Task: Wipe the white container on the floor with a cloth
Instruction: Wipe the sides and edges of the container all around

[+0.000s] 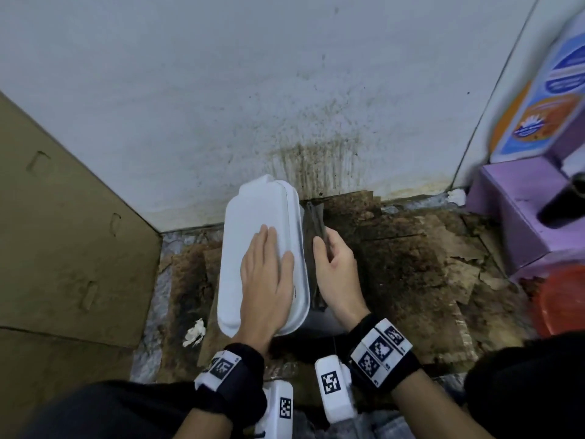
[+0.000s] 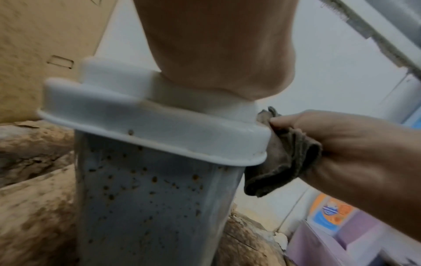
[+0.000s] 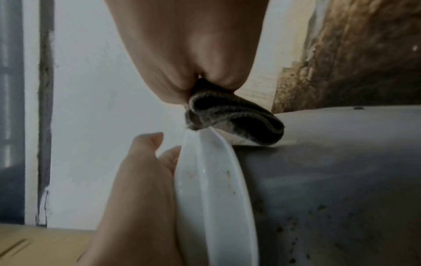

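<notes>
White container [image 1: 253, 236]: stands on the floor against the stained wall [image 1: 285, 90], lid on.
My left hand [image 1: 269, 274]: lies flat on the lid, fingers straight and together, steadying it.
My right hand [image 1: 335, 267]: pinches a folded dark cloth [image 1: 316, 226], pressed against the lid's right edge and the body just below it.
Lid top: looks clean from above.
Container body [image 2: 148, 198]: grey-looking in the wrist views, dotted with many brown specks.
Lid rim [image 2: 159, 140]: a few specks.
Progress, my judgement: wiping is under way at the right edge; the speckled sides are left, so most of the work is undone.
Soiled cardboard [image 1: 411, 248]: lies around the base.
</notes>
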Available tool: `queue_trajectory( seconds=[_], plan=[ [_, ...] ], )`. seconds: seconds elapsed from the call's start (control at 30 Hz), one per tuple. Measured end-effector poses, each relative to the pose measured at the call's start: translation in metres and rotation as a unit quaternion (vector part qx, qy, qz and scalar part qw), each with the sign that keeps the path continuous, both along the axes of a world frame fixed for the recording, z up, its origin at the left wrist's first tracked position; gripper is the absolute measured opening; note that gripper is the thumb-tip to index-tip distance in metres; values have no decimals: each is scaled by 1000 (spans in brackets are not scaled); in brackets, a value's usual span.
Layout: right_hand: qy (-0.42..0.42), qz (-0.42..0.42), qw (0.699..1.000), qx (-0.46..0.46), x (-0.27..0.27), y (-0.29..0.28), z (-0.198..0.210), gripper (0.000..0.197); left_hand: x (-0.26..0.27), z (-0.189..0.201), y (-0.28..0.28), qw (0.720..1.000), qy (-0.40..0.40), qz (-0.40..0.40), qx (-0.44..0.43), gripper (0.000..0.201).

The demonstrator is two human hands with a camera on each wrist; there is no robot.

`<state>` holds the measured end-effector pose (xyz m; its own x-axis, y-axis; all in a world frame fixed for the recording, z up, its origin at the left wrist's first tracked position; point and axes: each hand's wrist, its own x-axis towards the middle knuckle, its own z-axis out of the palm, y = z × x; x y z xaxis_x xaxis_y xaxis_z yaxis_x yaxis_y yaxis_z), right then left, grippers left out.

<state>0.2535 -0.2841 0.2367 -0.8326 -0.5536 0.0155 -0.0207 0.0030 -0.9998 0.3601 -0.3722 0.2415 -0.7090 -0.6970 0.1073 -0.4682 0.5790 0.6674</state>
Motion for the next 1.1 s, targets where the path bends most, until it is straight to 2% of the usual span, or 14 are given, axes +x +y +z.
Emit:
queue_trajectory(
  seconds=[0.13, 0.17, 0.23, 0.3, 0.37, 0.47, 0.57, 0.63, 0.7, 0.77, 0.87, 0.97, 1.03, 1.1],
  plan=[
    [32, 7, 999, 34, -3, 17, 11, 32, -15, 7, 20, 995, 37, -18, 88, 78],
    [38, 7, 998, 40, -5, 21, 12, 28, -19, 9, 24, 989, 71, -26, 128, 72],
    [65, 5, 997, 49, -10, 29, 13, 23, -24, 19, 32, 956, 166, -12, 243, 53],
    [83, 11, 994, 77, -16, 36, 7, 32, -26, 27, 33, 927, 228, 21, 298, 45],
    [90, 19, 987, 130, -25, 43, 6, 50, -25, 30, 29, 920, 246, 34, 302, 44],
    [37, 32, 984, 169, -36, 54, 9, 58, -17, 28, 18, 952, 211, 21, 220, 46],
    [-77, -2, 990, 119, -40, 55, 9, 51, -11, 19, 6, 985, 121, 47, 115, 48],
    [-63, -19, 991, 121, -43, 54, 3, 41, -5, 17, 5, 990, 55, 103, 82, 51],
    [-47, -31, 991, 121, -47, 55, -7, 37, -2, 15, 5, 983, -3, 145, 113, 56],
    [-60, -25, 991, 117, -45, 58, -8, 39, 3, 14, 6, 970, -36, 152, 185, 63],
    [-78, -14, 989, 127, -46, 62, -4, 40, 1, 7, 8, 967, -35, 120, 224, 64],
    [-109, -7, 983, 148, -55, 66, -2, 39, -2, -4, 5, 968, -22, 106, 226, 53],
    [-98, 9, 982, 164, -61, 68, 1, 32, -2, -9, 0, 968, -6, 96, 232, 51],
    [-84, 27, 981, 171, -64, 69, 4, 15, 1, -7, -3, 968, 4, 84, 236, 52]
  ],
)
